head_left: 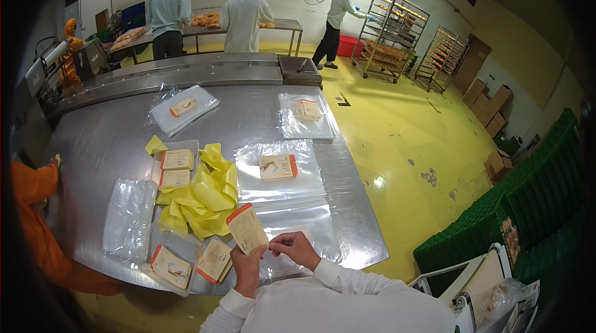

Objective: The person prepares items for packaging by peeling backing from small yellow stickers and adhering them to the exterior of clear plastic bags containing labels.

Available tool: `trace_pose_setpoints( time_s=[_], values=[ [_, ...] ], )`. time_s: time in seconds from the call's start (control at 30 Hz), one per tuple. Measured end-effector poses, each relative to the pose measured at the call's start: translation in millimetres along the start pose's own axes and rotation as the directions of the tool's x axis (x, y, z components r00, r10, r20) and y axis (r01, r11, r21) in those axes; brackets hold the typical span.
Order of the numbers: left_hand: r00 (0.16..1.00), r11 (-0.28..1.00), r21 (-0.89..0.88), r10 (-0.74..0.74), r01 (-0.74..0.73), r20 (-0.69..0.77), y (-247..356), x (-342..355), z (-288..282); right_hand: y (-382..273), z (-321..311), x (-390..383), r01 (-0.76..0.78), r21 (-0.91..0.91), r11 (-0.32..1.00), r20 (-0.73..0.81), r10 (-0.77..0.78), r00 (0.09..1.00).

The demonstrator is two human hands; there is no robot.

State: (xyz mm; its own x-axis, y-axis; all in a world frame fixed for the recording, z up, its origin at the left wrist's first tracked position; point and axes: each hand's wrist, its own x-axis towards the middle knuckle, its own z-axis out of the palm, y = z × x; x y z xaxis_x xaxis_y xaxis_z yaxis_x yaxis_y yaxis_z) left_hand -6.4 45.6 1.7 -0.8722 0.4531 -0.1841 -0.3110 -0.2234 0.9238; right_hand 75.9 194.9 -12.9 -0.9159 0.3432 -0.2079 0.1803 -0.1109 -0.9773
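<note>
A red-edged label (247, 228) is held above the table (357, 221) near clear bags (287, 216), the left hand (248, 268) closed on its lower end, leaving its face uncovered, while the right hand (297, 250) pinches nearby, perhaps on its corner.

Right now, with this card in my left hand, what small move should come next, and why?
I'd probably lower the card in your left hand onto the nearer clear plastic: its visible part shows no card, while the farther clear plastic has another card on it. Your right hand looks close enough to help.
</note>
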Motion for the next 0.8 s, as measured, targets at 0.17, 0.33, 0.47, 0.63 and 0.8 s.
trace_pose_setpoints(
  time_s=[0.17, 0.33, 0.47, 0.63, 0.8],
  values=[
    [1.000, 0.995, 0.099, -0.002, 0.003, -0.016, -8, -4, 5, 6, -9, -2, -0.004, -0.082, 0.997, -0.001, 0.004, 1.000],
    [0.998, 0.979, 0.196, 0.060, -0.054, -0.025, -13, -12, 16, 10, -15, -7, -0.031, -0.087, 0.996, -0.030, 0.029, 0.999],
    [0.998, 0.942, 0.328, 0.061, -0.064, 0.017, -23, -13, 24, 25, -23, -9, -0.030, -0.133, 0.991, -0.105, 0.016, 0.994],
    [0.984, 0.897, 0.406, 0.171, -0.175, 0.046, -25, -18, 53, 14, -39, -19, -0.073, -0.168, 0.983, -0.154, 0.047, 0.987],
    [0.982, 0.903, 0.388, 0.182, -0.187, 0.049, -35, -18, 75, 5, -61, -27, -0.140, -0.132, 0.981, -0.165, 0.118, 0.979]
  ],
)
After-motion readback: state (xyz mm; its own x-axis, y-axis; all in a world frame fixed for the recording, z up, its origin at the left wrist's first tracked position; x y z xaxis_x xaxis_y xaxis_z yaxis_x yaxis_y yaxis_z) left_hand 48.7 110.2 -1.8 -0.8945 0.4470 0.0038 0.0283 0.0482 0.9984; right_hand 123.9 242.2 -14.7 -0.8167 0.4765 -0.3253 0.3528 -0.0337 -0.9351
